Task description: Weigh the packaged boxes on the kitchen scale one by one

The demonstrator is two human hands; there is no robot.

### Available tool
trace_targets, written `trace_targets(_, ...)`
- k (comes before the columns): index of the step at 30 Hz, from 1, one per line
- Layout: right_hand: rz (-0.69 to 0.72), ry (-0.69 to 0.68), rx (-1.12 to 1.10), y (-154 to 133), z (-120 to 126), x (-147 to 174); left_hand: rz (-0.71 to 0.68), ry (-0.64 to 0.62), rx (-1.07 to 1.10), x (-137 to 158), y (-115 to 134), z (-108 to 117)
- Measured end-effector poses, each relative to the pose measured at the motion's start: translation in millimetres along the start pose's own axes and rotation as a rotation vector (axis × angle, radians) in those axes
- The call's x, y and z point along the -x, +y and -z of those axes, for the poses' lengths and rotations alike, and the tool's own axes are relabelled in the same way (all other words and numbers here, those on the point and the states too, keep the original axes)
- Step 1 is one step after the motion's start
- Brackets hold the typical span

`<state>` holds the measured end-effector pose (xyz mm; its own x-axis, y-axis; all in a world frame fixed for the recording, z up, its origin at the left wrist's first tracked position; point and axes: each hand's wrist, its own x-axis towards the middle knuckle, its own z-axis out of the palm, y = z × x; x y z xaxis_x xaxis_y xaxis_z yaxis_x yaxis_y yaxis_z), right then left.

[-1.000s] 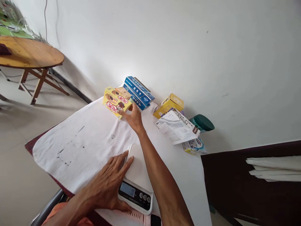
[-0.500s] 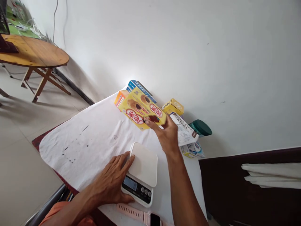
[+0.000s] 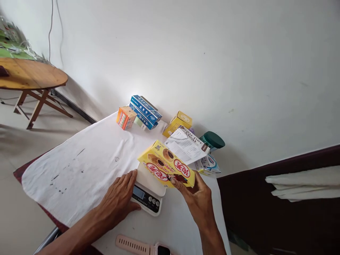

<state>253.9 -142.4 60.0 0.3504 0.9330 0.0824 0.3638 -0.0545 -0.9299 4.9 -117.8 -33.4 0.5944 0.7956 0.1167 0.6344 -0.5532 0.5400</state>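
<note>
My right hand (image 3: 198, 198) grips the lower right end of a yellow snack box (image 3: 167, 164) with round brown-centred pictures and red lettering. The box is tilted over the white kitchen scale (image 3: 147, 177), hiding part of its platform; whether they touch I cannot tell. Against the left side of the scale rests my left hand (image 3: 118, 194), fingers stretched out and holding nothing. Black buttons panel and a small display (image 3: 138, 192) face me at the scale's near end. Below the scale lies a smartwatch with a pink strap (image 3: 135, 244).
Along the wall stand an orange box (image 3: 125, 118), blue boxes (image 3: 146, 111), a yellow carton (image 3: 177, 123), a white "Super Meal" packet (image 3: 187, 145), a dark green lidded jar (image 3: 212, 140) and a blue-white pack (image 3: 209, 163). A round wooden table (image 3: 32, 74) is at far left.
My right hand has brought the yellow snack box from the back of the table nearer, over the scale. The left hand stays at the scale's side. The view has shifted.
</note>
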Motion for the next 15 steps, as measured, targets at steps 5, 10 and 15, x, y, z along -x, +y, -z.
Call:
trace_targets(5, 0.019, 0.003, 0.008, 7.9, -3.6, -14.0, -0.063, 0.092, -0.033, -15.6, -7.6, 0.6)
trace_targets(10, 0.056, -0.086, 0.061, 8.8, -4.6, -15.4, -0.135, 0.181, 0.016, -17.6, -21.7, -2.5)
trace_targets(15, 0.088, -0.043, 0.199, 0.7, -0.3, -11.5, -0.169, 0.191, 0.036, -17.5, -25.5, -4.8)
